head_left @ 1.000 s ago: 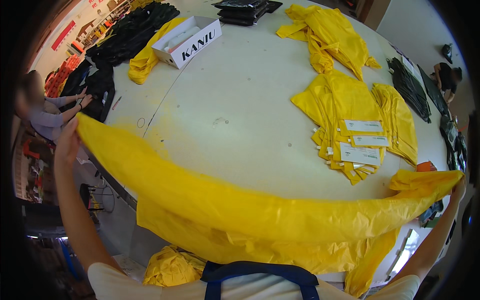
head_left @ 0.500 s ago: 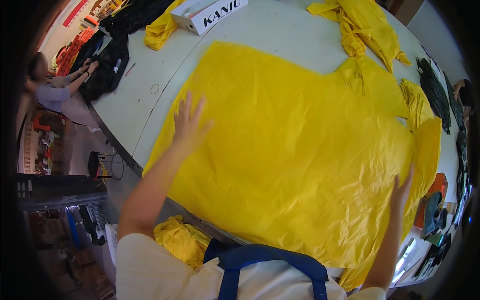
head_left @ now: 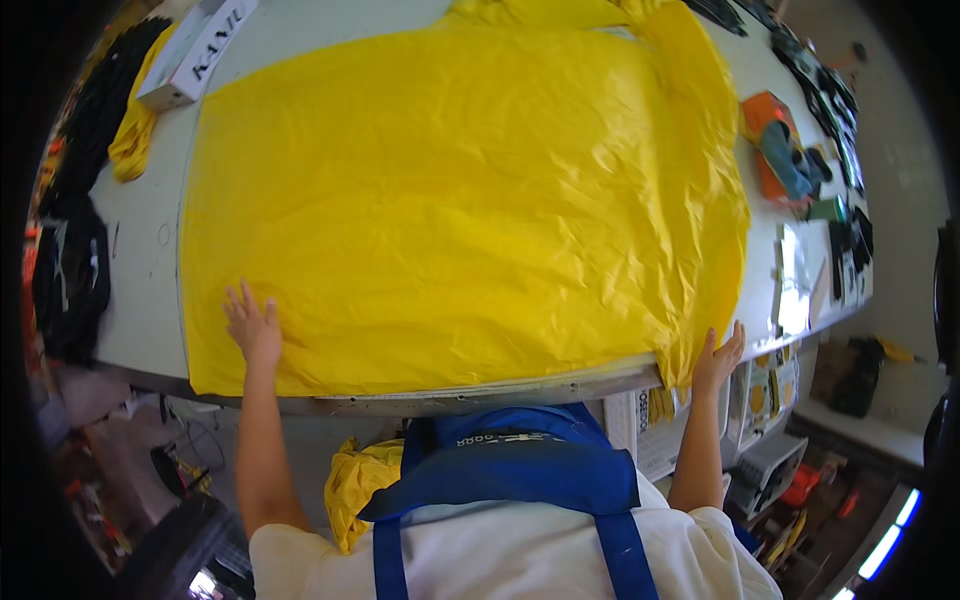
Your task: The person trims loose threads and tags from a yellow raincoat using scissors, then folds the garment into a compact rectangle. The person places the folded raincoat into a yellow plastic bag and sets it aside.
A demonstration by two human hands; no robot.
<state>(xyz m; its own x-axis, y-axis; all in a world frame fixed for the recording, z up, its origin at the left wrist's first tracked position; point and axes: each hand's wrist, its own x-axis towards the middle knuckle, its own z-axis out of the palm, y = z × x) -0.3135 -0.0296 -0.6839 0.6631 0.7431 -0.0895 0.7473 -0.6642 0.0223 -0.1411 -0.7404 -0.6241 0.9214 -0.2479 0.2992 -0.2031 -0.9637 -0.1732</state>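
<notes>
A large piece of shiny, creased yellow fabric (head_left: pixel 450 210) lies spread over the white table (head_left: pixel 145 260), its near side along the table's front edge. My left hand (head_left: pixel 256 328) rests on the fabric near its near left corner, palm down with the fingers spread. At the near right corner, my right hand (head_left: pixel 718 360) is beside the fabric's bunched, hanging edge, fingers stretched and thumb apart. Neither hand grips anything. Whether the right hand touches the fabric I cannot tell. Folds of the fabric gather along the right side.
A white open box (head_left: pixel 190 55) stands at the far left, beside a small yellow cloth (head_left: pixel 135 130) and dark garments (head_left: pixel 72 270). To the right are an orange box (head_left: pixel 768 115) with a grey-blue item (head_left: pixel 790 160) on it. Another yellow cloth (head_left: pixel 355 490) hangs below the table edge.
My view has turned, and the fabric's near edge now runs along the table front. My left hand has come down onto its near left part. The right hand has moved to the near right corner.
</notes>
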